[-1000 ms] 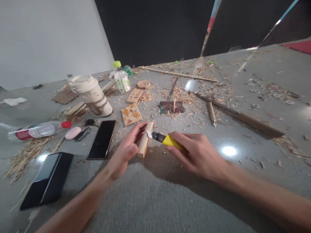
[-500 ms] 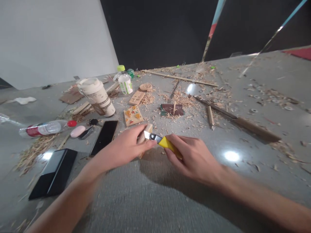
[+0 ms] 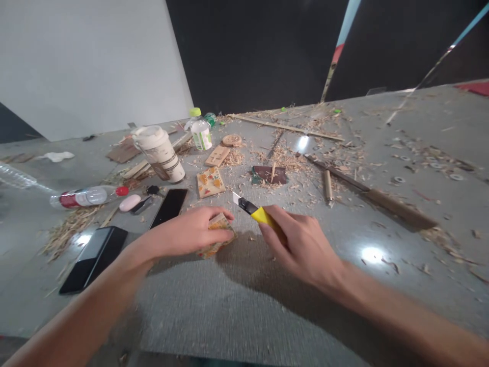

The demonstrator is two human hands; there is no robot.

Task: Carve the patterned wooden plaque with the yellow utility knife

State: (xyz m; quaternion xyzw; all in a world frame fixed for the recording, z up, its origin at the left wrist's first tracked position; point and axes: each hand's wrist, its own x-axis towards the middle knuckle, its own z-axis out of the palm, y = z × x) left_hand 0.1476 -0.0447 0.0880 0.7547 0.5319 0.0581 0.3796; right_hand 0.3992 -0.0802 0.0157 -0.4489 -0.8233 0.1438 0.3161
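My left hand (image 3: 191, 232) is closed around a small patterned wooden block (image 3: 218, 235), its printed face now partly showing between thumb and fingers. A yellow utility knife (image 3: 263, 216) sits in the grip of my right hand (image 3: 305, 244), its blade bare and pointing up and left. The blade tip is apart from the block, a little above and to the right of it. Just beyond lies a flat square piece (image 3: 211, 182) with a similar orange fruit pattern.
Around my hands are a phone (image 3: 170, 206), a folded black device (image 3: 95, 260), a red-capped bottle (image 3: 86, 197), a lidded cup (image 3: 160, 155) and a green-capped bottle (image 3: 200, 132). Wood shavings, a dark red scrap (image 3: 271, 175) and a long wood-handled tool (image 3: 397, 206) lie farther off.
The knife blade has come away from the block. My left hand has turned the block so its patterned side shows, and shifted slightly left. The view has also shifted a little.
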